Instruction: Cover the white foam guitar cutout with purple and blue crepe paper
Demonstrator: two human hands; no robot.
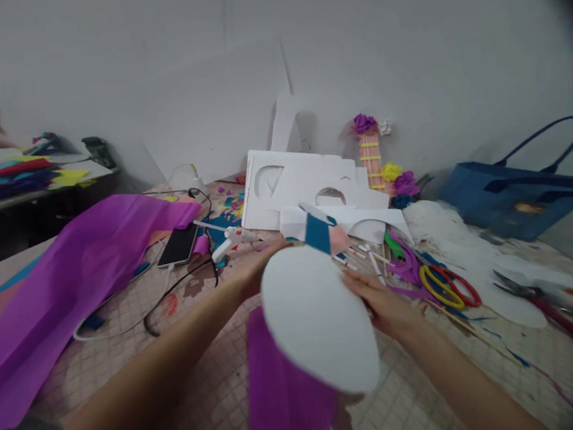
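Note:
A white oval card [320, 319] is held up over the table, its broad face tilted toward me. My right hand [381, 300] grips its right edge, with fingers closed there and partly hidden behind it. At the upper left edge, my left hand [261, 264] holds the card too, most of its fingers out of sight behind it. Strips of teal paper [317, 234] and peach paper [339, 239] stick up just past the card's top. Beneath the card lies a sheet of purple paper [283, 403] on the table.
A glue gun [231, 240], a phone [177, 244] and cables lie left. Cut white boards [308, 179] lean at the back. Scissors [443, 286], pliers [534, 294] and a blue bag [520, 194] are right. Purple paper [84, 259] drapes the left side.

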